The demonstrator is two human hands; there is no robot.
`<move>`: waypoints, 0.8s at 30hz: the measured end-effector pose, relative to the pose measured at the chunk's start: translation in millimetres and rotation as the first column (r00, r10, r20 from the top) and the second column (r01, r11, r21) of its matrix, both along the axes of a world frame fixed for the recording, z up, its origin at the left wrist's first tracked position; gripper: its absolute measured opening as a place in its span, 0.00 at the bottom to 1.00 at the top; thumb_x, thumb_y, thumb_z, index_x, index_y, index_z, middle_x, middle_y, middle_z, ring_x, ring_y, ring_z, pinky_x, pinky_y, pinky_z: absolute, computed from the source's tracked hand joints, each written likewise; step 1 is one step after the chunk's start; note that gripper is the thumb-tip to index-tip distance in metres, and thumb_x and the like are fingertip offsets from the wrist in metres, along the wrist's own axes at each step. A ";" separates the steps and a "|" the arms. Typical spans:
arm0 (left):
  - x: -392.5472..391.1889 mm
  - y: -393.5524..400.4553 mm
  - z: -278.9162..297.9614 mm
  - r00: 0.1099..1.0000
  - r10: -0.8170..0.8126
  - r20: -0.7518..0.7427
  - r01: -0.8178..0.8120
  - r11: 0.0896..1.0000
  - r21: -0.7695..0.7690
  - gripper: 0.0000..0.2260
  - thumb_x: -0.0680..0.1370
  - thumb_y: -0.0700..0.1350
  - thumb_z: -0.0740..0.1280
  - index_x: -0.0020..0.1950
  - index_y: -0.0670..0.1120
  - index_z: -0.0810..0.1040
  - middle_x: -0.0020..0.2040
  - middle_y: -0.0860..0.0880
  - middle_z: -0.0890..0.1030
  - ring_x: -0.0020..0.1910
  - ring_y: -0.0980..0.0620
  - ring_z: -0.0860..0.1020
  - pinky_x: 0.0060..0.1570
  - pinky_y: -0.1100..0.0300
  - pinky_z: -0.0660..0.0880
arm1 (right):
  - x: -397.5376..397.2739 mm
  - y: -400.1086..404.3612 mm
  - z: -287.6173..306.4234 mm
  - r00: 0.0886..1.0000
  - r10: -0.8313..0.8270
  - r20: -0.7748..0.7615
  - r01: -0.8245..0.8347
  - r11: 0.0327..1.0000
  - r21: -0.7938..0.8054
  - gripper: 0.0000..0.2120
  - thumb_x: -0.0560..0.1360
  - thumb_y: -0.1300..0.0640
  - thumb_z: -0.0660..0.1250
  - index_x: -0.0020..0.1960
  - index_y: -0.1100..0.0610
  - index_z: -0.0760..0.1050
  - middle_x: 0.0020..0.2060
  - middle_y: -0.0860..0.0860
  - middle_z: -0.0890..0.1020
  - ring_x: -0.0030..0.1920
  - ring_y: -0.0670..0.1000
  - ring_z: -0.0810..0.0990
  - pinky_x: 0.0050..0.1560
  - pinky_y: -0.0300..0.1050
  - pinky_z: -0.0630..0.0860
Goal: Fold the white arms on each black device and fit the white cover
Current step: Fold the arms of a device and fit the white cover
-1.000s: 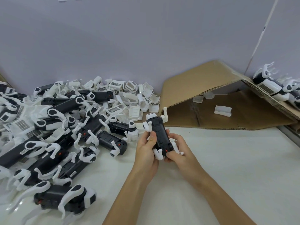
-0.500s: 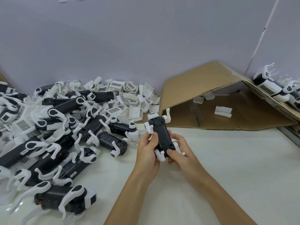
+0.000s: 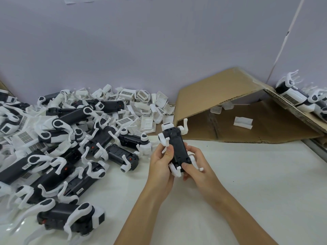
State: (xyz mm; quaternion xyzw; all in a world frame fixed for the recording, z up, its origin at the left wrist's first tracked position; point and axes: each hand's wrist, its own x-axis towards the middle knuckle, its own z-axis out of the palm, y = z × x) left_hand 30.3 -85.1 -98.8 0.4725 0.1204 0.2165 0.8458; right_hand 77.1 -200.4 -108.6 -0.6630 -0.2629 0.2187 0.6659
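both hands, left hand (image 3: 161, 160) and right hand (image 3: 196, 163), are gripping one black device (image 3: 177, 149); its white arms (image 3: 184, 127) are sticking out, no cover yet. many more are waiting left.

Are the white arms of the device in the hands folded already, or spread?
Spread. On the device, held by the left hand and right hand, white arms stick out at its corners.

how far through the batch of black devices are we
Done: a few covered devices lie on the cardboard flap at right. In hand: both hands, left and right, hold one black device, arms out, no cover yet. Left: the pile of devices and loose white covers.
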 end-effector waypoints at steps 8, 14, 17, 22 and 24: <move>-0.1 -0.1 1.2 1.000 -0.006 -0.009 0.006 1.000 0.008 0.15 0.76 0.48 0.63 0.59 0.42 0.78 0.52 0.43 0.85 0.45 0.47 0.84 0.46 0.48 0.81 | 0.2 -1.6 2.5 0.999 0.025 -0.022 -0.025 1.000 -0.006 0.20 0.75 0.57 0.64 0.64 0.41 0.69 0.52 0.47 0.81 0.42 0.46 0.76 0.44 0.38 0.75; -0.2 -0.3 0.9 1.000 -0.004 -0.020 0.004 1.000 -0.007 0.12 0.81 0.45 0.60 0.59 0.41 0.78 0.52 0.42 0.85 0.47 0.45 0.84 0.45 0.51 0.82 | 0.8 -1.8 -0.3 1.000 0.005 0.001 -0.005 1.000 -0.012 0.21 0.80 0.65 0.60 0.64 0.42 0.69 0.51 0.48 0.80 0.41 0.46 0.76 0.42 0.38 0.76; 0.6 -0.6 0.4 1.000 -0.007 -0.010 0.007 1.000 -0.013 0.15 0.78 0.48 0.63 0.60 0.41 0.78 0.52 0.41 0.85 0.47 0.45 0.84 0.43 0.53 0.82 | -0.4 -0.9 0.0 1.000 -0.016 0.023 0.017 1.000 -0.010 0.21 0.81 0.68 0.59 0.64 0.43 0.69 0.51 0.47 0.80 0.39 0.44 0.77 0.40 0.39 0.77; 1.0 0.6 -0.9 0.998 0.040 -0.040 -0.037 0.996 0.077 0.18 0.74 0.52 0.69 0.59 0.42 0.81 0.51 0.41 0.84 0.50 0.40 0.83 0.47 0.48 0.81 | 0.3 -1.2 -1.7 0.998 -0.065 0.013 0.064 0.995 0.077 0.22 0.78 0.66 0.63 0.68 0.48 0.70 0.57 0.52 0.81 0.53 0.48 0.83 0.48 0.41 0.81; 1.3 2.4 -1.8 0.992 0.095 -0.081 -0.080 0.981 0.177 0.13 0.76 0.51 0.69 0.54 0.45 0.85 0.50 0.43 0.86 0.50 0.43 0.84 0.51 0.50 0.82 | 3.0 -1.3 -1.1 0.989 -0.145 0.039 0.139 0.983 0.116 0.20 0.78 0.69 0.64 0.67 0.54 0.73 0.58 0.52 0.82 0.56 0.51 0.83 0.53 0.46 0.82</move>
